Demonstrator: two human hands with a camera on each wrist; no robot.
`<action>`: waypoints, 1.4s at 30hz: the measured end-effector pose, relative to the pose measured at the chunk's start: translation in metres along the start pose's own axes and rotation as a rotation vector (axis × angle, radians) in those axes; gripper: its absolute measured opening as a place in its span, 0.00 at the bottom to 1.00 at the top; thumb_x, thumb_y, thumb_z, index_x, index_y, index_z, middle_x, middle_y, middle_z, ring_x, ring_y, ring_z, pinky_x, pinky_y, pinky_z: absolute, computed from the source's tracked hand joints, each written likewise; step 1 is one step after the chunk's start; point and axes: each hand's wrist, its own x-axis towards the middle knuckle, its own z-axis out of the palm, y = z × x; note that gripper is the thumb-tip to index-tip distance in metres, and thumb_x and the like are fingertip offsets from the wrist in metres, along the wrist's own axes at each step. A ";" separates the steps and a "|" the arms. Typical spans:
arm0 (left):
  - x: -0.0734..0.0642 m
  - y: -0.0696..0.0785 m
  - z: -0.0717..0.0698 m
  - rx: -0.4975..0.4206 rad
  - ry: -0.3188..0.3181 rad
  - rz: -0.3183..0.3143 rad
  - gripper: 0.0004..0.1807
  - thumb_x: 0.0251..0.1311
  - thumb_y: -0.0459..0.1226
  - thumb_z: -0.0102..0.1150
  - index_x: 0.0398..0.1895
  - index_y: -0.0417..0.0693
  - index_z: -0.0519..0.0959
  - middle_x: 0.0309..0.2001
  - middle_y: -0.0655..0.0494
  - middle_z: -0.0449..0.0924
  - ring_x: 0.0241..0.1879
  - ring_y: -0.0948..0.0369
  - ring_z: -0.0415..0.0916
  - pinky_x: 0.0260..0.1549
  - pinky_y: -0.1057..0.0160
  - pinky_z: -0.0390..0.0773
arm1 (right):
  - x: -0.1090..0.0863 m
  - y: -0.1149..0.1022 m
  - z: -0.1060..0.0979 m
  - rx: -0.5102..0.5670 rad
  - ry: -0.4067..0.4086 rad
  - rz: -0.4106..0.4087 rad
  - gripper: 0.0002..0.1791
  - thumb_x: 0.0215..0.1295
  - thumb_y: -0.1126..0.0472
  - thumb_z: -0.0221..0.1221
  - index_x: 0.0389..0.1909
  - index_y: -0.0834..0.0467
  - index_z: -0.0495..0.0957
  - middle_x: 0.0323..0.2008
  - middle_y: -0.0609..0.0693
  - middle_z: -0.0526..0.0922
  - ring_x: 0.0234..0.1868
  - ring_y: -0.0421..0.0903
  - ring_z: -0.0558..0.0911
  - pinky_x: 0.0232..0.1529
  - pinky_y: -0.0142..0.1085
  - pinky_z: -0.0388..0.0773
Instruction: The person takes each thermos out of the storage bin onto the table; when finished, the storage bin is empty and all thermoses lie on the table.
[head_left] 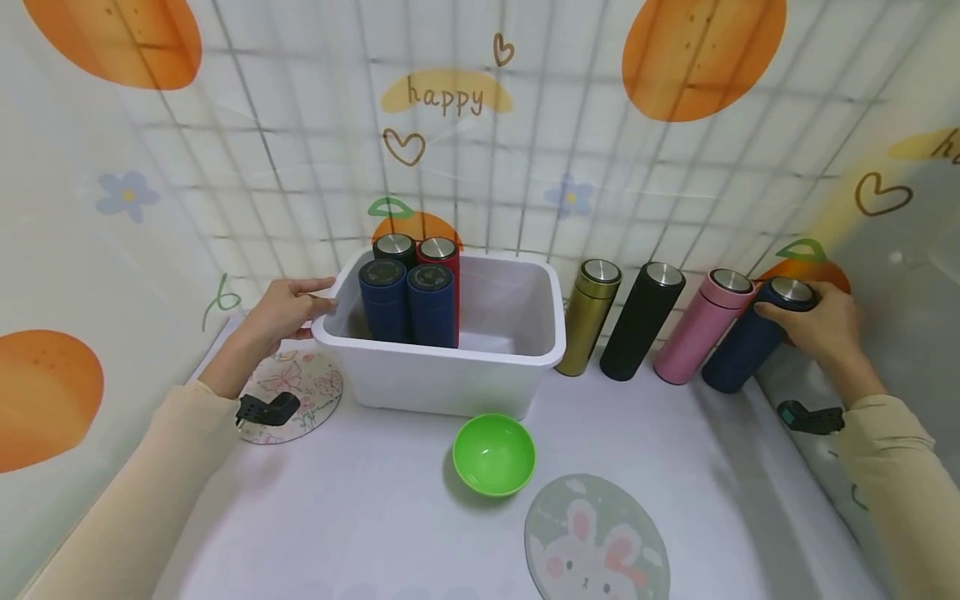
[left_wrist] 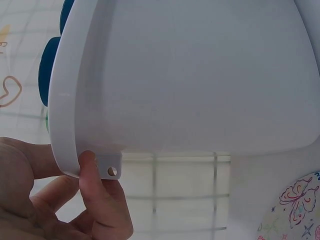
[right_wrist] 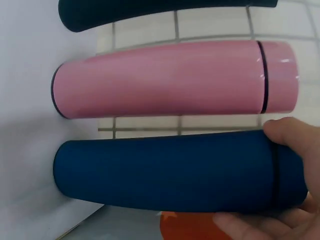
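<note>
My left hand (head_left: 287, 313) pinches the left rim of a white plastic bin (head_left: 442, 379); the left wrist view shows thumb and fingers on either side of that rim. Inside the bin, at its left end, stand two dark blue thermos bottles (head_left: 385, 308), a black one (head_left: 394, 245) and a red one (head_left: 455, 267). At far right my right hand (head_left: 825, 325) grips a blue thermos bottle (right_wrist: 165, 172) around its cap end, its base on the table. Beside it stands a pink thermos bottle (right_wrist: 165, 82), then a black one (head_left: 641, 321) and a gold one (head_left: 588, 317).
A green bowl (head_left: 494, 455) sits in front of the bin. A rabbit-patterned mat (head_left: 596, 542) lies nearer, and a floral round mat (head_left: 300, 392) is under my left forearm. A wire grid behind a printed cloth (head_left: 480, 167) backs the table.
</note>
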 end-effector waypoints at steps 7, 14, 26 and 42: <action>0.001 0.003 0.001 0.011 -0.008 0.007 0.33 0.70 0.38 0.55 0.76 0.49 0.62 0.65 0.36 0.71 0.55 0.48 0.71 0.36 0.63 0.80 | 0.005 0.007 0.003 0.033 -0.002 0.086 0.53 0.65 0.41 0.61 0.76 0.72 0.48 0.69 0.77 0.57 0.63 0.72 0.63 0.54 0.59 0.71; 0.001 0.005 -0.001 0.003 -0.007 0.019 0.32 0.70 0.38 0.56 0.76 0.48 0.62 0.65 0.35 0.71 0.58 0.46 0.71 0.37 0.64 0.81 | 0.008 0.010 0.003 0.029 0.014 0.093 0.55 0.65 0.39 0.60 0.76 0.70 0.47 0.71 0.76 0.54 0.68 0.73 0.56 0.64 0.63 0.59; 0.001 0.002 0.001 -0.002 -0.007 0.004 0.32 0.70 0.38 0.55 0.76 0.48 0.62 0.65 0.35 0.72 0.55 0.47 0.70 0.36 0.63 0.80 | -0.001 0.003 0.002 0.025 0.103 0.073 0.51 0.64 0.41 0.63 0.73 0.73 0.55 0.67 0.76 0.63 0.66 0.71 0.62 0.65 0.61 0.56; 0.000 -0.001 0.001 0.015 0.001 0.016 0.32 0.70 0.38 0.55 0.76 0.48 0.62 0.64 0.35 0.72 0.49 0.50 0.73 0.36 0.62 0.80 | -0.038 -0.033 -0.018 0.063 0.205 0.040 0.51 0.62 0.39 0.63 0.76 0.65 0.55 0.68 0.70 0.66 0.64 0.69 0.68 0.67 0.58 0.57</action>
